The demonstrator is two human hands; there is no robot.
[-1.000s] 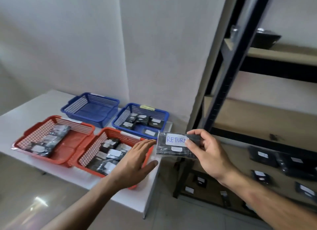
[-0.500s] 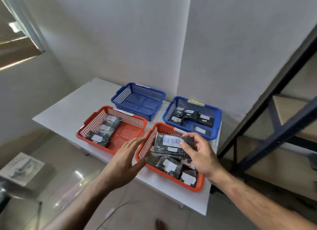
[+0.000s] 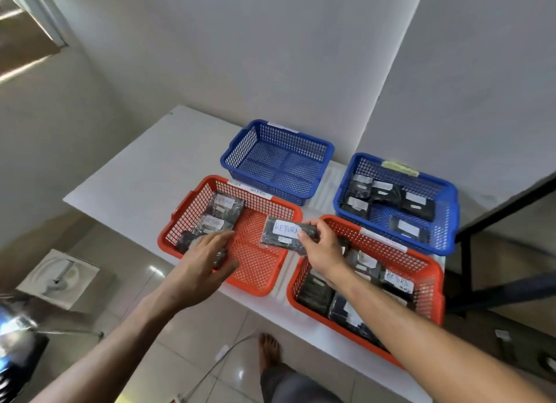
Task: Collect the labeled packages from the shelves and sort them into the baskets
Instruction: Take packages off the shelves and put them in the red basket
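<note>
head view: the only camera; places are given relative to the left red basket [image 3: 192, 213].
held package [image 3: 282, 235]: a dark wrapped packet with a white label reading "return", over the right rim of the left red basket, above its bare mesh floor.
why there: likely because the packets [image 3: 224, 207] already lying in this basket carry the same word, so this looks like its sorting spot.
right hand [image 3: 323, 252]: reaches in from the right, across the near-left corner of the right red basket [image 3: 433, 270]; thumb and fingertips pinch the packet's right end, wrist raised, label facing up.
left hand [image 3: 201, 261]: hovers over the basket's near-left part, palm down, fingers loosely spread and holding nothing; probably ready to steady or receive.
other baskets: an empty blue basket [image 3: 325, 149] behind it; a second blue basket [image 3: 448, 192] with packets further right.
step judged: release not yet made.
</note>
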